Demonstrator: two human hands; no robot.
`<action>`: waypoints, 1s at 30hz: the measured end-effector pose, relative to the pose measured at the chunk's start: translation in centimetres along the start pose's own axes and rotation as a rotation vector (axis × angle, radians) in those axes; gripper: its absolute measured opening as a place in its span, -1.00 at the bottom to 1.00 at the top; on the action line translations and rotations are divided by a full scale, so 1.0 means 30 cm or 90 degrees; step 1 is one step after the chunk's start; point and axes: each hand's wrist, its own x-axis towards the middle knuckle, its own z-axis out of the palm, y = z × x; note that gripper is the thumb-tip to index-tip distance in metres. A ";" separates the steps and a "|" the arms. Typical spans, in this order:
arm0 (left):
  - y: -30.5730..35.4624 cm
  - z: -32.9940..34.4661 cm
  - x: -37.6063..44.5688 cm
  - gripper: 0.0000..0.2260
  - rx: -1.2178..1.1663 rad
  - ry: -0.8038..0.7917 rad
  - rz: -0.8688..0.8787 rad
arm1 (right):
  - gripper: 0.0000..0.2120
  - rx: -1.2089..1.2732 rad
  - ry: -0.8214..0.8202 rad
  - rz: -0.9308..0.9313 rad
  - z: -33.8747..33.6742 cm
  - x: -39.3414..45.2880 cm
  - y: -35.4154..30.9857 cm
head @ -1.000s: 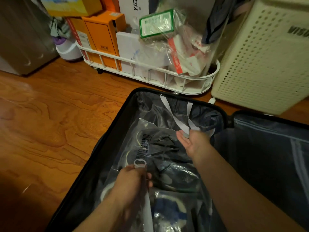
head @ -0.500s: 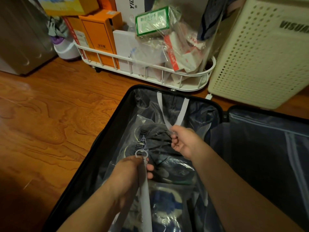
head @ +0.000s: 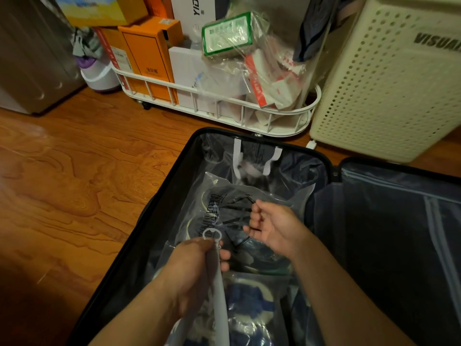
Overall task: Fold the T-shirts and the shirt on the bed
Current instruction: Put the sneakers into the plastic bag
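An open black suitcase (head: 172, 186) lies on the floor. Its left half holds a clear plastic bag (head: 224, 193) with a dark printed garment, and nearer me a second bag (head: 249, 300) with blue and white cloth. My left hand (head: 192, 268) grips a white packing strap (head: 220, 290) just below its plastic buckle (head: 212, 234). My right hand (head: 274, 226) hovers over the dark bag with its fingers curled and nothing in it. Two white strap ends (head: 237, 158) lie loose at the suitcase's far wall. No bed is in view.
The suitcase's zipped right half (head: 399, 233) lies open flat. Behind it stand a white wire cart (head: 249, 106) full of boxes and bags and a cream perforated hamper (head: 386, 83). Wooden floor (head: 74, 183) spreads to the left, with a grey cabinet (head: 32, 58) at far left.
My right hand has let go of the far straps and drawn back toward me; the straps have dropped against the far wall. My left hand keeps its grip on the buckle strap.
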 end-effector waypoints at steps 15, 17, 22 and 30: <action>-0.050 -0.063 0.221 -0.69 0.365 0.003 0.244 | -0.69 -0.923 0.239 -0.324 0.018 0.336 -0.186; -0.060 -0.059 0.286 -0.74 0.427 -0.019 0.244 | -0.65 -1.031 0.170 -0.309 0.053 0.406 -0.199; -0.129 -0.065 0.394 -0.73 0.338 -0.032 0.167 | -0.69 -1.149 0.063 -0.254 0.087 0.632 -0.228; -0.131 -0.098 0.403 -0.54 0.183 -0.078 0.084 | -0.68 -1.099 0.200 -0.163 0.091 0.680 -0.199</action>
